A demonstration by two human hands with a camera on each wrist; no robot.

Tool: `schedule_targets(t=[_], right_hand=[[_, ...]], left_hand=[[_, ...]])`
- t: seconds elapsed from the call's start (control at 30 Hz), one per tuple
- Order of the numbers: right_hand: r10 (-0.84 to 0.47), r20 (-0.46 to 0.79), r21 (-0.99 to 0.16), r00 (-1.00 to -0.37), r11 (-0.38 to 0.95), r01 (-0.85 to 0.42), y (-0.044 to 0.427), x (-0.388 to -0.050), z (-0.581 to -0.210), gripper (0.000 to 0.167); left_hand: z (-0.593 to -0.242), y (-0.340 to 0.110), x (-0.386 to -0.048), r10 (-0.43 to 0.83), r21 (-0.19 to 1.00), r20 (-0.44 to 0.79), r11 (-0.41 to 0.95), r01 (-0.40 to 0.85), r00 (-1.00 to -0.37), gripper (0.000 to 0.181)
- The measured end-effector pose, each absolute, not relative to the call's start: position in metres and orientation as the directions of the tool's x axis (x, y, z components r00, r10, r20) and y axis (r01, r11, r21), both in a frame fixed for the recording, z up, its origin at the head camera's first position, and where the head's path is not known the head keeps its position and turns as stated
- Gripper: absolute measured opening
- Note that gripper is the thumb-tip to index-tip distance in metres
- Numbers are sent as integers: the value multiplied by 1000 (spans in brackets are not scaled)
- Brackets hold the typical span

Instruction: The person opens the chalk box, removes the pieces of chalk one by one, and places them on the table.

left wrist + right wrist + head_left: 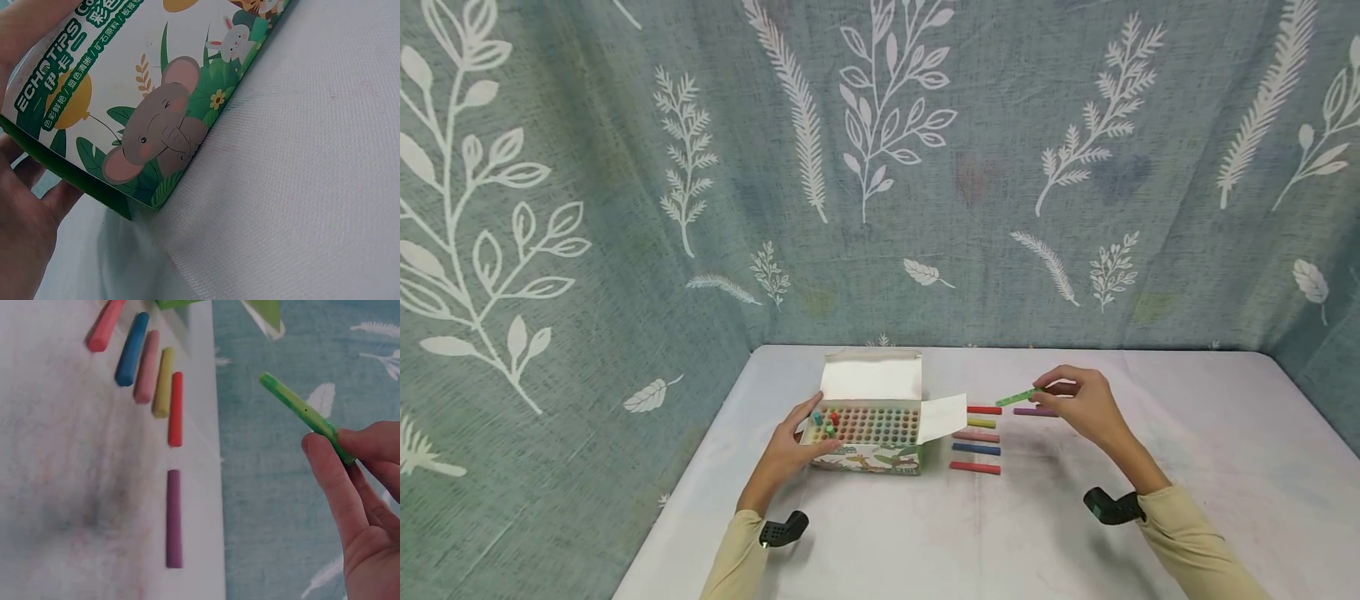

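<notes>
Apparent step: right hand pinching slender green chalk stick.
Left hand holds animal-printed white cardboard box; next move likely needs careful aim.

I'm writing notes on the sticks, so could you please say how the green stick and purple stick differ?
The green stick is held up in the right hand, whereas the purple stick lies on the table. The green stick is mottled; the purple stick looks more evenly coloured. Both are slim and straight.
</notes>
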State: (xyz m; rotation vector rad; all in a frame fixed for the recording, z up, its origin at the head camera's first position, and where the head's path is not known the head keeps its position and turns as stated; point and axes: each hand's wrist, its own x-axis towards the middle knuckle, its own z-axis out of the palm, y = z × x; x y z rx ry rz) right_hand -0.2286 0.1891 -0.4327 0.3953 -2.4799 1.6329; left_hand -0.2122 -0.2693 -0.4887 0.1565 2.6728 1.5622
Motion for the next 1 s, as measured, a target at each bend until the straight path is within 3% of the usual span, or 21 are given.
schedule_targets(t=[0.2, 0.57, 1.0], right_hand=[[-110, 214, -890, -971, 387, -240, 198, -228, -449, 17], [-77, 153, -947, -985, 275, -168, 213, -229, -480, 19], [-75, 111, -937, -991, 324, -129, 226, -230, -503, 21]], left_hand=[[-494, -271, -211, 92, 878, 29, 473, 69, -995, 87], [-495, -271, -211, 86, 886, 26, 460, 62, -996, 88], [-495, -272, -213, 89, 887, 31, 456, 69, -996, 87]])
